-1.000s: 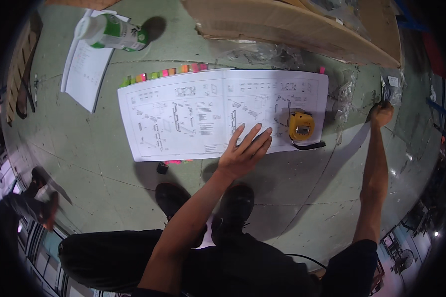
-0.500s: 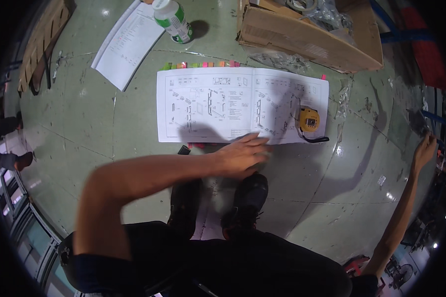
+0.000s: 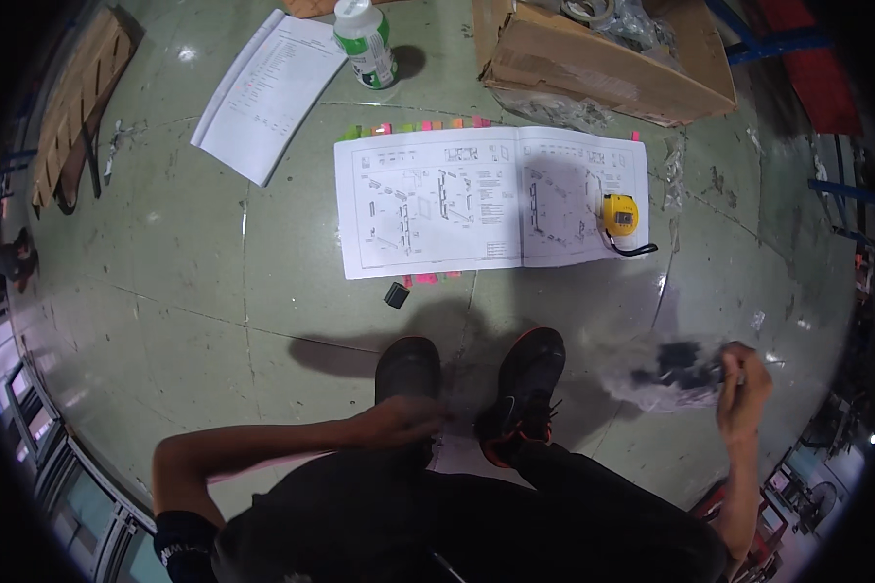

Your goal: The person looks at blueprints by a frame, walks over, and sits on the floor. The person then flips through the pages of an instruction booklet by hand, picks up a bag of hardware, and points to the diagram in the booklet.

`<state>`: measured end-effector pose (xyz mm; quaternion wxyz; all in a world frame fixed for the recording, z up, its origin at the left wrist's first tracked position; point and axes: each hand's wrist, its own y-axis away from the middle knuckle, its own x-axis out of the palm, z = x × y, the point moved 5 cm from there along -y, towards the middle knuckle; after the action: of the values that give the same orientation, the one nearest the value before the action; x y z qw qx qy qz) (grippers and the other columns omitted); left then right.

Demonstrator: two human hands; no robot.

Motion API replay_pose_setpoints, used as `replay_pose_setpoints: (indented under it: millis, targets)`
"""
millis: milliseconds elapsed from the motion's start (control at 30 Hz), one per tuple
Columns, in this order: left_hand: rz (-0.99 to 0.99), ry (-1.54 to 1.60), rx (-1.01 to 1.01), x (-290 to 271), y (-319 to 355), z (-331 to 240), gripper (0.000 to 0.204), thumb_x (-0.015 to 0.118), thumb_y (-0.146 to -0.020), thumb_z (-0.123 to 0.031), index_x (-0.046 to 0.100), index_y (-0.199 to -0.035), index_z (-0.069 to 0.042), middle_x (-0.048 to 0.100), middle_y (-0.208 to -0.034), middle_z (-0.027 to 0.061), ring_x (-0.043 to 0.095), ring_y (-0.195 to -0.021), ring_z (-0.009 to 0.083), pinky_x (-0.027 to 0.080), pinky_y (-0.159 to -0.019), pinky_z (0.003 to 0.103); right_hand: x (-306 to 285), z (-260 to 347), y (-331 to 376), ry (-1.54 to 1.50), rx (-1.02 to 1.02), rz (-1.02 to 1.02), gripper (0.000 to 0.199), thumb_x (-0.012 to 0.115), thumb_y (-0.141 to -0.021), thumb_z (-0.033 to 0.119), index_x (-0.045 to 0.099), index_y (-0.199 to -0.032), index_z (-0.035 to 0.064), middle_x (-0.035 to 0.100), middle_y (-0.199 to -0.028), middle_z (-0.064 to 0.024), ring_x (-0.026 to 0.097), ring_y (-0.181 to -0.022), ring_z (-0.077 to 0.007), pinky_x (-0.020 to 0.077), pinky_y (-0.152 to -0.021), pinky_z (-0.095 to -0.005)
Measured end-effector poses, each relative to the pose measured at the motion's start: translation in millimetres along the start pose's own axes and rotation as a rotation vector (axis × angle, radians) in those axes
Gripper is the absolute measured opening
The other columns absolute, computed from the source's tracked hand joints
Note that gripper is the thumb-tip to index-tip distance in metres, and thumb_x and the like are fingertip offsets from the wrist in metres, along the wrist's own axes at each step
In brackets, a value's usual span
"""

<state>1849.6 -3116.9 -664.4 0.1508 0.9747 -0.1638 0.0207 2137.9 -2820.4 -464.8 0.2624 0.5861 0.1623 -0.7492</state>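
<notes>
Clear plastic bag (image 3: 666, 374) of dark parts hangs low to the right, pinched in right hand (image 3: 742, 389); support its underside so nothing spills. Left hand (image 3: 403, 420) rests on knee, grip unclear. Open assembly booklet (image 3: 457, 199) with coloured edge tabs lies ahead, yellow tape measure (image 3: 619, 215) on it; brown cardboard box (image 3: 593, 58) and green-labelled white bottle (image 3: 365, 41) lie beyond.
</notes>
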Motion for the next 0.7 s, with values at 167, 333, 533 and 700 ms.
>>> replay_pose_setpoints:
  millis: [167,333,533,700]
  targets:
    - [0.31,-0.373,0.051,27,-14,11,0.036,0.052,-0.09,-0.014,0.052,-0.124,-0.003,0.057,-0.122,0.0145,0.062,-0.1,0.0311,0.052,-0.078,0.041,30,55,-16,-0.371,0.009,0.258,0.007,0.063,-0.083,0.003,0.06,-0.084,-0.0031,0.057,-0.081,-0.0104,0.055,-0.074,-0.024,0.0448,-0.068,-0.0299]
    - [0.427,-0.232,-0.12,15,-37,-7,0.03,0.062,-0.082,-0.01,0.062,-0.112,-0.005,0.067,-0.103,0.0122,0.066,-0.092,0.0232,0.055,-0.073,0.037,51,97,-6,-0.183,-0.187,0.274,0.008,0.067,-0.08,0.004,0.062,-0.082,-0.0007,0.056,-0.08,-0.0095,0.055,-0.072,-0.0264,0.0451,-0.065,-0.0337]
    - [0.643,0.764,0.413,-77,-16,-155,0.036,0.063,-0.09,-0.029,0.064,-0.115,-0.004,0.061,-0.122,0.0121,0.062,-0.105,0.0365,0.045,-0.096,0.05,74,84,3,-0.227,-0.14,0.22,0.012,0.072,-0.073,0.0,0.062,-0.079,-0.0002,0.056,-0.079,-0.0108,0.056,-0.07,-0.0259,0.0456,-0.063,-0.0347]
    - [0.637,0.643,0.919,-111,4,-224,0.021,0.059,-0.093,-0.023,0.068,-0.11,-0.014,0.067,-0.113,0.0044,0.062,-0.107,0.0263,0.045,-0.092,0.042,74,81,5,-0.36,-0.047,0.072,0.014,0.074,-0.07,-0.001,0.062,-0.077,0.0008,0.055,-0.076,-0.0085,0.055,-0.067,-0.0262,0.0431,-0.06,-0.0363]
